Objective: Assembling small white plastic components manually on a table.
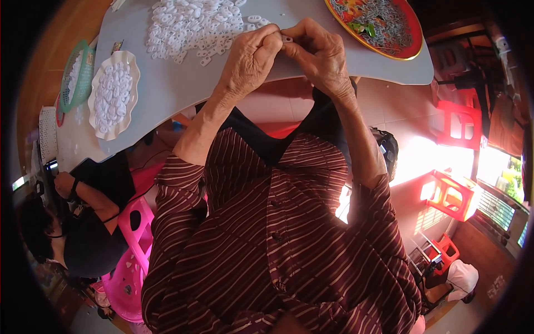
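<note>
My left hand (257, 54) and my right hand (318, 53) meet at the near edge of the grey table (245, 89). The right thumb and index finger pinch a small white plastic piece (287, 39) with a hole in it. My left hand is closed against its left end, and what lies inside those fingers is hidden. Just beyond and to the left spreads a pile of similar white plastic pieces (186, 28). To the right, a round red tray (413, 28) with a gold rim holds many thin grey metal pins or nails (384, 28).
A scalloped cream dish (133, 92) of white pieces sits at the table's left, beside a green basket (83, 75). Another person (83, 222) sits at lower left by a pink chair (125, 278). Red stools (459, 125) stand on the floor at right.
</note>
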Available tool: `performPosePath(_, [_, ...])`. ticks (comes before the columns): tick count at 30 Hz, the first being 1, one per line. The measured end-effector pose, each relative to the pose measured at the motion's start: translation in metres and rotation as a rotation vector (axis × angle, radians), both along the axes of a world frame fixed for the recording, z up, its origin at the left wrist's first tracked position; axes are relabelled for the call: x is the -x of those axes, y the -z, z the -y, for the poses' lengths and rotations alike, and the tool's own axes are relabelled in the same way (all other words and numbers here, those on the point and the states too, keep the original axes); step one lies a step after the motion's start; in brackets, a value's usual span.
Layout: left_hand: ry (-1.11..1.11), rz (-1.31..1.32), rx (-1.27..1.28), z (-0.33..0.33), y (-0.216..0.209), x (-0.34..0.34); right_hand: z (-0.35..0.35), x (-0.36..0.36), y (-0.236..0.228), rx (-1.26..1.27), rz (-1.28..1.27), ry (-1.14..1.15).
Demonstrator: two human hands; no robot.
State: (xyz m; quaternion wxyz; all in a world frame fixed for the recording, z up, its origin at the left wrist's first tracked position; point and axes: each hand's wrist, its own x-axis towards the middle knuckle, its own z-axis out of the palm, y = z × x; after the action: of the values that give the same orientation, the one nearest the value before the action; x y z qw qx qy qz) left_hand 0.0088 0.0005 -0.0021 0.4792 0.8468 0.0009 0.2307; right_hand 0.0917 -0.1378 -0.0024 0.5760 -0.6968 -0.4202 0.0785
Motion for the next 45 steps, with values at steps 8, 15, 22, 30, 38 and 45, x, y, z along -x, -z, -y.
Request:
performPosePath(8, [-0.023, 0.045, 0.075, 0.000, 0.006, -0.002, -0.002, -0.003, 0.005, -0.125, -0.083, -0.067])
performPosePath(15, [-0.058, 0.022, 0.139, 0.005, -0.004, 0.001, -0.001, -0.006, -0.001, -0.076, -0.093, -0.060])
performPosePath(22, [-0.166, 0.081, 0.333, -0.009, -0.005, 0.018, -0.017, -0.047, -0.052, -0.084, 0.067, 0.003])
performPosePath(30, [-0.034, 0.252, 0.800, -0.010, 0.009, 0.009, -0.058, -0.216, -0.155, -0.026, -0.347, 0.049])
performPosePath(38, [-0.115, 0.170, 0.862, -0.021, 0.011, 0.020, -0.058, -0.073, -0.040, 0.384, 0.420, -0.212])
performPosePath(45, [-0.149, 0.142, 0.632, -0.012, 0.005, 0.011, -0.051, -0.052, -0.022, 0.506, 0.396, -0.090])
